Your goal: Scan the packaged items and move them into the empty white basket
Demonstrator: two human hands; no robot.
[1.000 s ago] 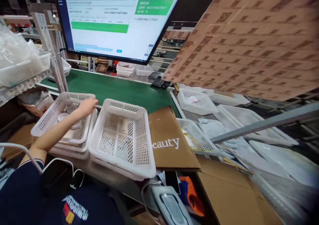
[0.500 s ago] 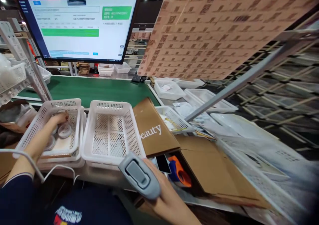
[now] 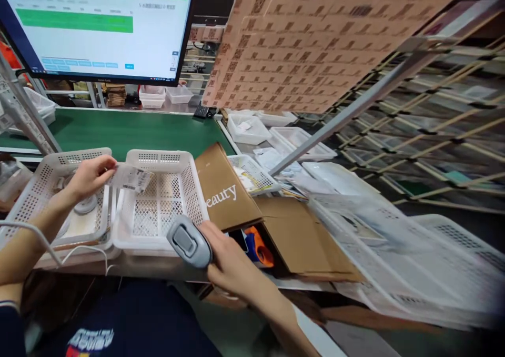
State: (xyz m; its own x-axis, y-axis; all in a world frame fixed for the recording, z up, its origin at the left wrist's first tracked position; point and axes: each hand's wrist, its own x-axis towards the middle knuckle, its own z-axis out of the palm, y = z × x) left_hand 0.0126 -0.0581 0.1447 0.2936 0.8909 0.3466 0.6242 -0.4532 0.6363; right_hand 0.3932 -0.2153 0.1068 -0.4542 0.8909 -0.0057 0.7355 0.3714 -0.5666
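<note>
My left hand (image 3: 91,177) pinches a small clear plastic bag (image 3: 132,179) with a printed barcode label. The bag hangs over the near rims between the left white basket (image 3: 16,209) and the right white basket (image 3: 122,236). Beneath my left hand, a round clear container (image 3: 86,204) lies in the left basket. My right hand (image 3: 223,257) is wrapped around a grey handheld barcode scanner (image 3: 189,241), held by the front right corner of the right basket. Its fingers are partly hidden behind the scanner.
An open cardboard box (image 3: 232,194) with an orange and blue tape dispenser (image 3: 259,249) stands to the right. Behind the baskets runs a green conveyor belt (image 3: 138,133). A monitor (image 3: 98,41) and a sheet of printed codes (image 3: 292,46) hang above. White trays (image 3: 248,130) fill the right side.
My left hand has come up out of the left basket with the labelled plastic bag and moved right. My right hand still holds the scanner. The whole view has shifted.
</note>
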